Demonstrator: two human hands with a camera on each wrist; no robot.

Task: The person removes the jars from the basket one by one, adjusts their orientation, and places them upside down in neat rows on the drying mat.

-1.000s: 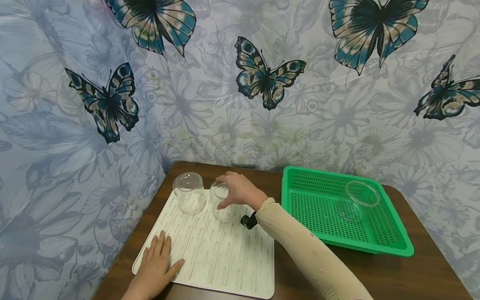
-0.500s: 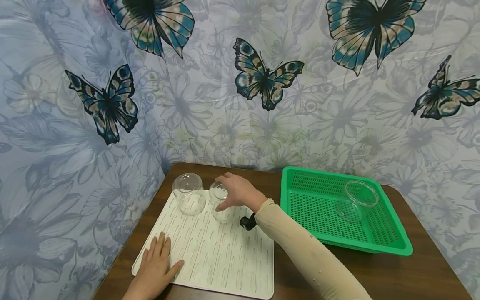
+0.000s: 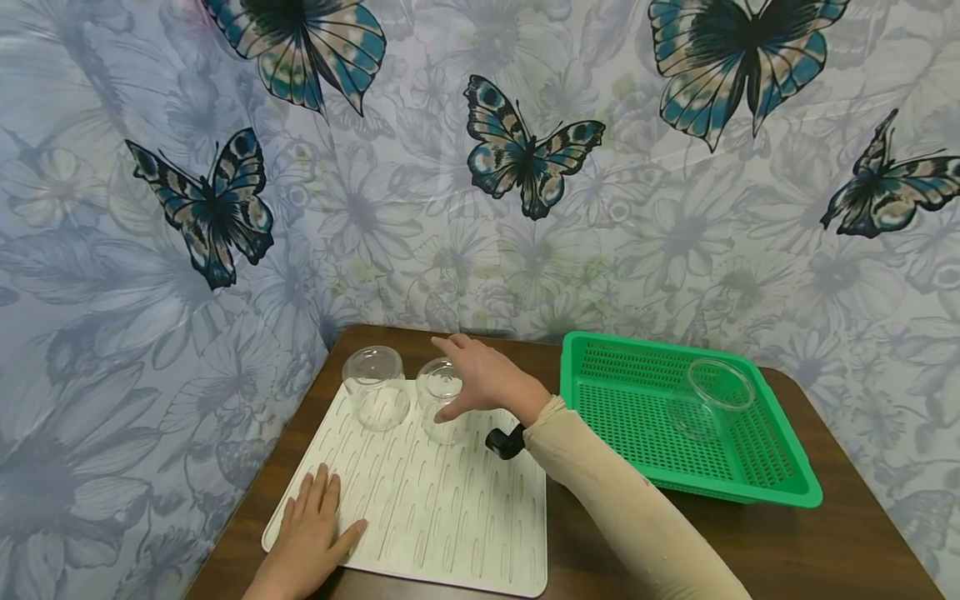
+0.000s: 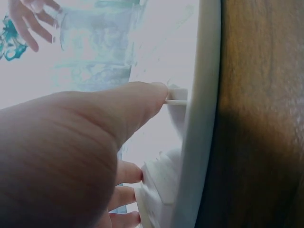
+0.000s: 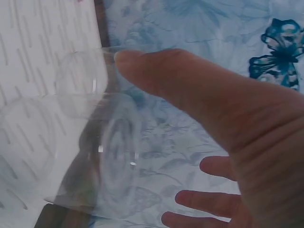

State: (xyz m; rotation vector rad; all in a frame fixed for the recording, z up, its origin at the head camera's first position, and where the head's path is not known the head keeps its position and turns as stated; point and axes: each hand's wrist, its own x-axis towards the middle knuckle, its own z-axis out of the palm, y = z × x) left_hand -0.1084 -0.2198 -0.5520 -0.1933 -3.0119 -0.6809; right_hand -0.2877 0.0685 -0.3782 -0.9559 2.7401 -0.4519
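Two clear cups stand on the white ridged mat point(image 3: 450, 508): a left cup point(image 3: 373, 390) and, beside it, a right cup point(image 3: 437, 385). Both seem to be upside down. My right hand point(image 3: 491, 379) hovers at the right cup with thumb and fingers spread. In the right wrist view its straight fingers point(image 5: 209, 197) are apart from the near cup point(image 5: 95, 156). My left hand point(image 3: 306, 529) lies flat on the mat's near left corner, fingers spread. The left wrist view shows its thumb point(image 4: 137, 102) at the mat's edge.
A green perforated basket point(image 3: 637, 425) stands to the right on the brown wooden table point(image 3: 600, 542). Inside it, at the right, a third clear cup point(image 3: 720, 385) leans tilted. A patterned butterfly cloth point(image 3: 420, 208) hangs close behind the table.
My right hand has loosened from the right cup, its fingers spreading and drawing slightly to the right. The cup stays on the mat. My left hand has hardly moved.
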